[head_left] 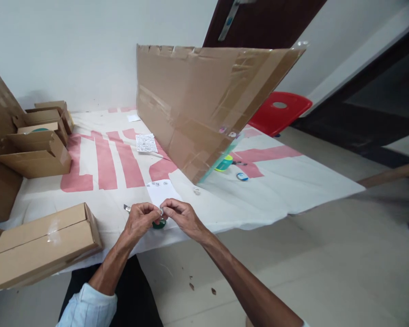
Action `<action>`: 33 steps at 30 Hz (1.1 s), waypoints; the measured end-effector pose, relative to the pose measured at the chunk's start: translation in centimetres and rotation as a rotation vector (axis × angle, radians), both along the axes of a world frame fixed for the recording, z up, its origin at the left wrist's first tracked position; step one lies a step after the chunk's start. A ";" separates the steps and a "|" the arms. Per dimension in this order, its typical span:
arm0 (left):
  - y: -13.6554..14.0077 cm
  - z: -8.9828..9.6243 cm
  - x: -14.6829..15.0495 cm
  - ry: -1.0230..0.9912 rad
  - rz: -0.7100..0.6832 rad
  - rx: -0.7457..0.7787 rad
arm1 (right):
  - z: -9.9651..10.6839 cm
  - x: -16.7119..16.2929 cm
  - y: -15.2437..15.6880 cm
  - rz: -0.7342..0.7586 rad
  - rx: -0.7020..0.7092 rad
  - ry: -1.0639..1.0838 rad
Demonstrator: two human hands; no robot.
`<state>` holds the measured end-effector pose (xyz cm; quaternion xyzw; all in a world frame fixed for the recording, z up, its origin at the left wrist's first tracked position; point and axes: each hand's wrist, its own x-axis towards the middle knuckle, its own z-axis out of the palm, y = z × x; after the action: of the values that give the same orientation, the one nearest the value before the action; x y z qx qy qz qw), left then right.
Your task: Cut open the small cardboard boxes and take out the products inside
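Note:
My left hand [142, 220] and my right hand [181, 218] meet near the front edge of the table, their fingertips pinched close together. Between them is a small pale piece, too tiny to name. Just below the fingers lies a dark green round object [159, 224], partly covered by my hands. A blade-like metal tip [127, 208] sticks out beyond my left hand. Behind the fingers rests a white sheet of paper [163, 191] with several small greyish bits along its far edge.
A large cardboard panel [204, 109] stands slanted across the table [266, 200]. At left are a closed carton [44, 240] and several open boxes [37, 154]. A patterned square [146, 143], a green tape roll [224, 163] and a red chair [279, 113] lie beyond. Another person's arm [391, 175] shows at right.

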<state>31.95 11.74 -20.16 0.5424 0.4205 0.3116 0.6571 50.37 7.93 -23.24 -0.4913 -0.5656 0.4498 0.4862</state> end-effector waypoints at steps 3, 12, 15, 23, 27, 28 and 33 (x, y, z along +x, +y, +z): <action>0.0 0.1 0.1 -0.009 -0.009 0.004 | -0.2 0.1 0.0 0.014 -0.005 0.022; 0.0 -1.3 0.3 0.212 0.033 0.216 | 0.1 1.4 1.3 -0.017 0.082 -0.176; 0.0 -1.5 0.7 0.541 -0.029 0.664 | -0.4 3.3 4.3 -0.085 0.217 -0.389; 1.3 -2.6 2.6 0.980 -0.443 0.966 | -2.6 6.9 12.3 0.021 0.312 -1.032; 1.4 -2.9 2.7 0.982 -0.471 0.938 | -3.3 7.2 13.4 0.065 0.304 -1.063; 1.3 -2.9 2.7 0.983 -0.473 0.932 | -3.4 7.4 13.5 0.073 0.300 -1.069; 1.2 -2.9 2.5 0.969 -0.474 0.920 | -3.8 8.2 13.8 0.090 0.280 -1.078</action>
<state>34.46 12.91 -23.06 0.9196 0.3618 0.0301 0.1504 58.52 21.77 -27.09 -0.5580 -0.8088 0.0760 0.1692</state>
